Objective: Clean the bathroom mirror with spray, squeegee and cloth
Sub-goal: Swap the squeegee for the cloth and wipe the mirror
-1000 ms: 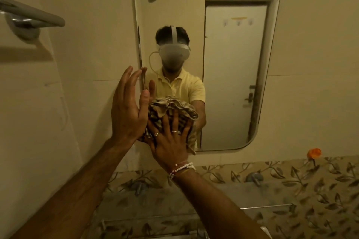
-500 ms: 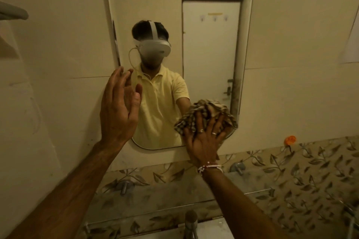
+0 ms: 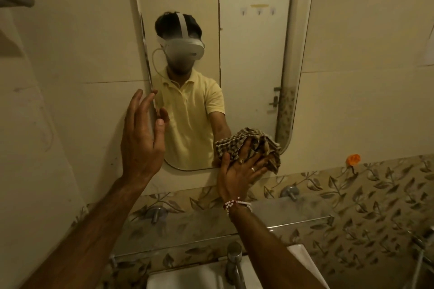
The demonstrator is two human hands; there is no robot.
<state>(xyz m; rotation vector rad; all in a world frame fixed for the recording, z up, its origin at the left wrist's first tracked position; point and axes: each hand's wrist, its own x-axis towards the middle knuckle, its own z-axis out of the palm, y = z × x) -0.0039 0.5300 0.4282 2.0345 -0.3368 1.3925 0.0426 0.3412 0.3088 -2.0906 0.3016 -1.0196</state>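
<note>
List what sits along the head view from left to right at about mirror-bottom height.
Left hand → right hand pressing the checked cloth on the mirror → orange object on the wall.

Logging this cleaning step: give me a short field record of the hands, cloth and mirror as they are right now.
left hand: open, fingers spread, at the mirror's left edge, holding nothing
right hand: flat, pressing the cloth
cloth: checked, bunched, against the mirror's lower right corner
mirror: wall-mounted, rounded corners
spray, squeegee: not in view
tap: below, at the basin
</note>
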